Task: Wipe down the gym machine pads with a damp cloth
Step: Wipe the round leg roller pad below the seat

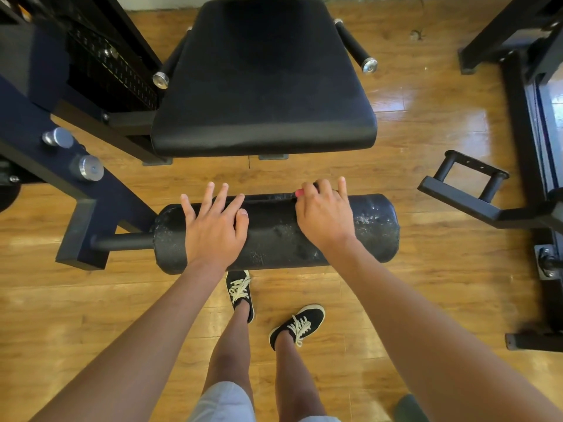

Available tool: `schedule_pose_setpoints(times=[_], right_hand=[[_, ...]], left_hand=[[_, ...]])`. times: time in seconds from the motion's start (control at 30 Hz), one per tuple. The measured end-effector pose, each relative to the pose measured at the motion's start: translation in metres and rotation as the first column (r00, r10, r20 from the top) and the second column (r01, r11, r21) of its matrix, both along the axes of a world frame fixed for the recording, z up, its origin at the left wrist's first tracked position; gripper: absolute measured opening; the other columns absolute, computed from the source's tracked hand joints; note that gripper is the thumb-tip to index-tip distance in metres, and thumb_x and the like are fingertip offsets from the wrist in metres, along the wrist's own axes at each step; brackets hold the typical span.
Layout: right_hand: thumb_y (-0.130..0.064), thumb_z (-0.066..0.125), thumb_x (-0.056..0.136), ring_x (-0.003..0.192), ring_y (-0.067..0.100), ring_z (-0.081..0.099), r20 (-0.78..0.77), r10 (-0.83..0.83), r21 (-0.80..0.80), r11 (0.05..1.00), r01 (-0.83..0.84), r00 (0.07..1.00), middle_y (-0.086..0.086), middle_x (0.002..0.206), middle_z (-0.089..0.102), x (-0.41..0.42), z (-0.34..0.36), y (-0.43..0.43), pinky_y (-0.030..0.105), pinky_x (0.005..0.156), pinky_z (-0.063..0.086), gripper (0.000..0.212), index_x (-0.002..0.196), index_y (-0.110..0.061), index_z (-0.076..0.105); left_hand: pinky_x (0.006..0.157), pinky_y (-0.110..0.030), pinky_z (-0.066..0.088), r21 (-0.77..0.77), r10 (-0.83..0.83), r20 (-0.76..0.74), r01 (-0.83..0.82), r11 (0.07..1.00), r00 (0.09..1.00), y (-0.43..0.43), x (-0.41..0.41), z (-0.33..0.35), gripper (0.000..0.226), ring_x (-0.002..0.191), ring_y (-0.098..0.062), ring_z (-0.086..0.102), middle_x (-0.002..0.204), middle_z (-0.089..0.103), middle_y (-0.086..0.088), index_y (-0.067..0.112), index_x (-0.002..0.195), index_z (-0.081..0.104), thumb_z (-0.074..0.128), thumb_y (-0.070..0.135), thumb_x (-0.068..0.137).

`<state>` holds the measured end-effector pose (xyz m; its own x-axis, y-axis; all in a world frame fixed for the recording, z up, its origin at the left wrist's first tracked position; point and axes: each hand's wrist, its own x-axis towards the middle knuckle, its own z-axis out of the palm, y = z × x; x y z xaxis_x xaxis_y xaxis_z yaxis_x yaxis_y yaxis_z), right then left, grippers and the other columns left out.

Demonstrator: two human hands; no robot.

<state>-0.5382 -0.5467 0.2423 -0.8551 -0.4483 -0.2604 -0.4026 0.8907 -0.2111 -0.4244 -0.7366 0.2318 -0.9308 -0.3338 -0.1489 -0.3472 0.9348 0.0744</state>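
On the scuffed roller pad (274, 236), the left hand (213, 226) lies spread flat. The right hand (324, 214) curls over a pink cloth (300, 192). Glossy wood floor (426, 284) lies below.

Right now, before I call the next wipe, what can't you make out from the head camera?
Head view: only a pink scrap shows under the right hand. Its curled fingers hide the rest, so I cannot tell if it is the cloth.
Roller pad underside and far side: hidden by its own curve and the left hand.
Roller pad speckles: wet or worn, cannot tell.
Dark green thing: cut off by the bottom edge and the right forearm.
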Motion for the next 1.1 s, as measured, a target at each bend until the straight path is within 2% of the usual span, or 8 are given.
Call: schedule_pose_setpoints(times=[0.2,0.27,0.33,0.4,0.47,0.57,0.93,1.1], right_hand=[[-0.034,0.029,0.108,0.105,0.027,0.066,-0.039,0.008,-0.01,1.0,-0.008,0.999,0.007,0.116,0.064,-0.008,0.0,0.031,0.05,0.127,0.007,0.041,0.131,-0.022,0.06],[-0.034,0.03,0.108,0.114,0.031,0.064,-0.056,-0.023,0.007,1.0,0.024,0.998,0.012,0.126,0.061,-0.009,0.001,0.04,0.052,0.127,0.007,0.04,0.133,-0.02,0.058],[-0.033,0.03,0.107,0.14,0.038,0.045,-0.038,-0.041,0.035,0.998,0.042,0.998,0.021,0.15,0.046,-0.006,0.001,0.039,0.053,0.127,0.002,0.043,0.143,-0.018,0.05],[-0.034,0.029,0.107,0.155,0.039,0.019,-0.023,-0.061,0.047,0.997,0.062,0.998,0.023,0.165,0.025,-0.003,0.002,0.029,0.052,0.126,-0.003,0.052,0.156,-0.015,0.035],[-0.035,0.027,0.108,0.157,0.039,0.007,-0.02,-0.053,0.031,0.998,0.054,0.998,0.021,0.169,0.013,0.001,0.002,0.018,0.051,0.126,-0.004,0.057,0.161,-0.014,0.024],[-0.034,0.025,0.108,0.158,0.036,0.001,-0.023,-0.025,0.008,1.0,0.026,0.999,0.018,0.171,0.006,0.004,0.001,0.015,0.05,0.127,-0.003,0.058,0.163,-0.015,0.018],[-0.035,0.028,0.107,0.158,0.035,-0.003,-0.008,-0.15,0.013,0.989,0.15,0.989,0.014,0.172,0.003,0.004,0.004,0.046,0.055,0.125,-0.005,0.06,0.164,-0.02,0.017],[-0.037,0.023,0.108,0.158,0.033,-0.003,0.003,-0.083,-0.005,0.997,0.083,0.997,0.012,0.172,0.006,0.005,0.002,0.028,0.052,0.125,-0.008,0.059,0.164,-0.02,0.016]], left_hand=[[0.121,-0.065,0.0,-0.014,-0.011,-0.029,0.011,1.0,1.0,-0.004,0.001,-0.003,0.053,0.154,-0.029,0.026,0.157,0.046,-0.007,0.028,0.145,0.057,0.022,0.043,0.108],[0.121,-0.065,0.001,-0.016,-0.013,-0.034,0.013,1.0,0.999,-0.003,0.001,-0.004,0.053,0.154,-0.029,0.026,0.157,0.047,-0.007,0.028,0.144,0.057,0.022,0.042,0.108],[0.121,-0.066,0.002,-0.013,-0.013,-0.03,0.013,1.0,0.999,-0.002,0.001,-0.004,0.053,0.154,-0.029,0.026,0.156,0.047,-0.007,0.028,0.144,0.057,0.022,0.043,0.108],[0.121,-0.066,0.003,-0.008,-0.012,-0.031,0.011,1.0,0.999,-0.002,0.001,-0.003,0.053,0.154,-0.029,0.026,0.156,0.047,-0.007,0.029,0.144,0.057,0.021,0.043,0.107],[0.121,-0.066,0.003,0.0,-0.01,-0.035,0.01,1.0,0.999,-0.002,0.001,-0.003,0.053,0.154,-0.029,0.027,0.156,0.048,-0.007,0.028,0.144,0.057,0.021,0.043,0.107],[0.121,-0.066,0.003,0.001,-0.01,-0.036,0.01,1.0,0.999,-0.003,0.0,-0.003,0.053,0.154,-0.029,0.026,0.156,0.047,-0.007,0.028,0.144,0.057,0.022,0.043,0.108],[0.122,-0.064,0.001,0.004,-0.007,-0.042,0.007,1.0,0.999,-0.002,0.001,-0.003,0.052,0.154,-0.028,0.026,0.156,0.047,-0.007,0.027,0.144,0.058,0.023,0.042,0.108],[0.122,-0.064,0.0,0.008,-0.006,-0.038,0.007,1.0,0.999,-0.001,0.0,-0.001,0.055,0.154,-0.028,0.025,0.157,0.046,-0.008,0.027,0.144,0.058,0.02,0.043,0.107]])
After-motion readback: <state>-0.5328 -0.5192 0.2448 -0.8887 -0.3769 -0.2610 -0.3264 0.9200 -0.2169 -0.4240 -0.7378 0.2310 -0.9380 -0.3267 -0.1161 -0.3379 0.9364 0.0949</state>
